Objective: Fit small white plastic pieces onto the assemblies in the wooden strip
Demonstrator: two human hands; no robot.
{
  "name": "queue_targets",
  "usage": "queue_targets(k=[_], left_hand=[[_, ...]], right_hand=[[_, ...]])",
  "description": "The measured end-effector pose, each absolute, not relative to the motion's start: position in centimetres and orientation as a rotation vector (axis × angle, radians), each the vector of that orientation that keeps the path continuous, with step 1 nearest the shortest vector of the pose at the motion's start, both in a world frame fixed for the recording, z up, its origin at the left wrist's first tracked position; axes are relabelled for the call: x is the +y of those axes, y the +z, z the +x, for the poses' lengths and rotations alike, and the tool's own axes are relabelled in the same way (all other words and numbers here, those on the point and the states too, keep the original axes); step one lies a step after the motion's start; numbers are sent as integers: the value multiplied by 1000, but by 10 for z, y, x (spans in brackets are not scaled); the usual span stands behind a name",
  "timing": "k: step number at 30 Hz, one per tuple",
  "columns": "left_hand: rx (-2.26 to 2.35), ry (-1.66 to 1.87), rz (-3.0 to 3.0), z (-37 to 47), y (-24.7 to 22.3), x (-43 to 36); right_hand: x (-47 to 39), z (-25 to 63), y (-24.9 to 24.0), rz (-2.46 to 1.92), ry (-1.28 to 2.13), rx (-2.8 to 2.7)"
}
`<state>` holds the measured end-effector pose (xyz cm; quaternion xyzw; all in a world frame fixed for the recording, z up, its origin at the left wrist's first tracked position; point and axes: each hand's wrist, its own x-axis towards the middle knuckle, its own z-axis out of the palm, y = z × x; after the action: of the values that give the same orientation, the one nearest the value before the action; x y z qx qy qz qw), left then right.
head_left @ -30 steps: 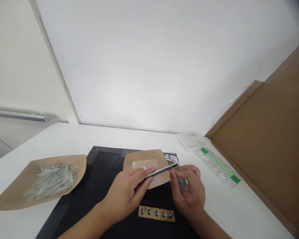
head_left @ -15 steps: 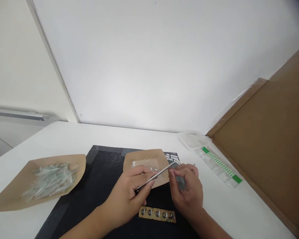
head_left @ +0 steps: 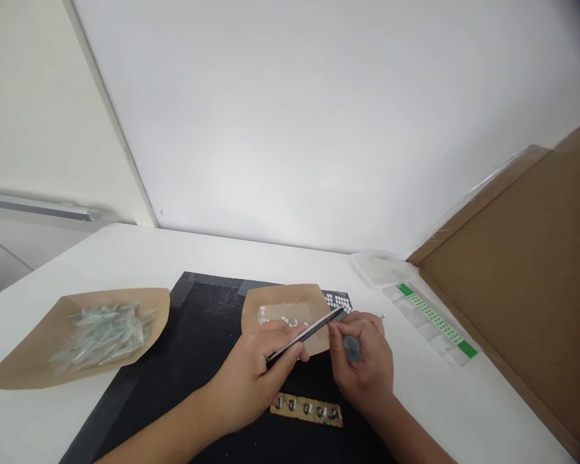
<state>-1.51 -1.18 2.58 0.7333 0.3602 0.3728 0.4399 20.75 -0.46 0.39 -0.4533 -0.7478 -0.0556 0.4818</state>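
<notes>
My left hand [head_left: 258, 367] grips a slim dark tool with a pale edge [head_left: 309, 330], which points up to the right. At the tool's tip, my right hand [head_left: 365, 361] is closed in a pinch; whatever lies between its fingertips is too small to make out. Behind my left hand is a brown paper tray [head_left: 314, 296] with small white pieces in it. Rows of white dots [head_left: 338, 301] show beyond the tool's tip. A tan strip with several metal parts [head_left: 307, 410] lies on the black mat [head_left: 198, 348] below my hands.
On the left, a larger brown paper tray [head_left: 33, 351] holds a pile of clear, greenish slim packets [head_left: 106, 332]. At the right are a clear plastic tray [head_left: 377, 270] and a green-and-white strip [head_left: 437, 319] on clear plastic. A cardboard box [head_left: 517, 270] stands far right.
The tool in my left hand has turned, showing more of its dark broad side. Both hands stay close together. The camera view has shifted slightly.
</notes>
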Motion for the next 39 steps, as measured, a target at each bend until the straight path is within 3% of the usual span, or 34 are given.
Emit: queue_targets(k=[39], left_hand=[[892, 814, 1596, -13, 20, -15]], right_hand=[[-6, 207, 6, -1131, 164, -1774]])
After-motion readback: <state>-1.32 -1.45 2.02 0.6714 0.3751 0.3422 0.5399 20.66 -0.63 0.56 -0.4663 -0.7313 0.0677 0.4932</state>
